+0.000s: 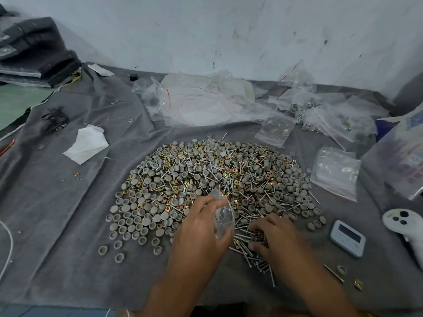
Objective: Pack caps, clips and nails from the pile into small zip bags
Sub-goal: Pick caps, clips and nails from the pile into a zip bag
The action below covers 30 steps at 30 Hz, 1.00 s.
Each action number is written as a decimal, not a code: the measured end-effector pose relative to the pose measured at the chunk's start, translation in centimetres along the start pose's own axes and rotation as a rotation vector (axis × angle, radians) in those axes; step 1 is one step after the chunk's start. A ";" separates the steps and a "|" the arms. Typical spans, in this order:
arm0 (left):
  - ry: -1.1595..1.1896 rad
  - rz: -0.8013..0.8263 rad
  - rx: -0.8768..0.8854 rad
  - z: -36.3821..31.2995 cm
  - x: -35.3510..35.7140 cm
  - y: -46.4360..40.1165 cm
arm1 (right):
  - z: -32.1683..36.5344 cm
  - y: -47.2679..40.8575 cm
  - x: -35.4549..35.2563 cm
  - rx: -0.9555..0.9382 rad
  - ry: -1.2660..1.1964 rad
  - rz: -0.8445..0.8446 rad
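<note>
**Gathering nails for an open bag**

The left hand (201, 227) grips a small clear plastic zip bag (223, 212) at about 6 o'clock of the pile, thumb below and fingers curled over its upper edge; the bag looks held mouth-up, with a few things perhaps already inside, though glare makes that hard to tell. The right hand (272, 239) lies just to its 3 o'clock, fingers curled down into a loose cluster of thin silver steel nails (249, 255) on the grey felt cloth (68, 225). Blur keeps me from telling whether it has nails pinched or is only raking them.

The mixed pile of round grey plastic caps, square brass-coloured metal clips and nails (212, 177) spreads wide from the centre toward 12 o'clock, so the task looks far from finished. Filled and empty clear bags (338, 120) lie heaped at 1 to 2 o'clock near the wall, and a flat stack of empty zip bags (335, 173) rests at 3 o'clock.

The step in hand appears to be collecting the nail share for this bag. Next, the right hand would need to lift a small bunch, align the shafts and slide them through the narrow mouth while the left keeps it spread; caps and clips likely follow before sealing. Sharp points could snag or pierce the thin film.
</note>
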State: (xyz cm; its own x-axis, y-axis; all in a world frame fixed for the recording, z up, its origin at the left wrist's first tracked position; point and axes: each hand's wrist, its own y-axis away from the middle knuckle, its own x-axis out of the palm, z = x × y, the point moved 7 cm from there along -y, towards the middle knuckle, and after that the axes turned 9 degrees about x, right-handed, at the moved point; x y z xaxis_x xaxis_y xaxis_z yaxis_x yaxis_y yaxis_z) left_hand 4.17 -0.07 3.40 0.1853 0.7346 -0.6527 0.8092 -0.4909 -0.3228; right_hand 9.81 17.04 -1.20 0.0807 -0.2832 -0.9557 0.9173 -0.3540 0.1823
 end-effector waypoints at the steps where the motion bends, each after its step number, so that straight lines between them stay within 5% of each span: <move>1: 0.001 -0.002 0.001 0.0 0.0 0.0 | -0.1 -0.1 0.0 -0.004 -0.022 -0.012; 11: -0.017 -0.006 0.013 -0.1 -0.2 -0.1 | -0.2 -1.0 -1.8 0.000 -0.258 -0.229; 16: -0.025 -0.002 0.014 -0.3 -0.2 -0.2 | -1.5 -0.9 -3.9 0.077 -0.693 -0.232; 20: -0.030 -0.006 0.001 0.0 -0.2 -0.4 | 1.1 0.6 -6.0 -0.073 -1.115 -0.129; 30: -0.023 -0.018 0.013 -0.4 -0.4 -0.4 | 5.4 1.8 -7.0 -0.276 -0.696 -0.257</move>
State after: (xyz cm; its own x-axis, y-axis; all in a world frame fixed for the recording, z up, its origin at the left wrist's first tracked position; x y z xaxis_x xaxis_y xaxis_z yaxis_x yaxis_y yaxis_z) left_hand 4.03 0.01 4.01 0.1582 0.7324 -0.6622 0.8047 -0.4843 -0.3434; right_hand 8.78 13.61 7.02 -0.3253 -0.7472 -0.5796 0.9452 -0.2755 -0.1754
